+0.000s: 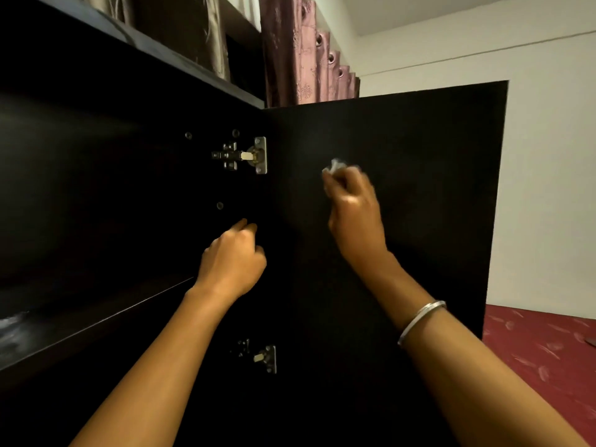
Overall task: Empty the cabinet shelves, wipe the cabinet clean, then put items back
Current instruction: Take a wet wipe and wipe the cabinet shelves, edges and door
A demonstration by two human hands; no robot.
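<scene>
A small white cloth is pinched in the curled fingers of the right hand and pressed to the inside of the open black cabinet door, at two o'clock from centre. At nine o'clock from it, the left hand hangs loosely curled, holding nothing, by the cabinet's hinge edge. A silver bangle circles the right wrist.

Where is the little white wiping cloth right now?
The crumpled white cloth is pinched in the right hand, pressed against the inside of the open black cabinet door, right of the upper silver metal hinge.
</scene>
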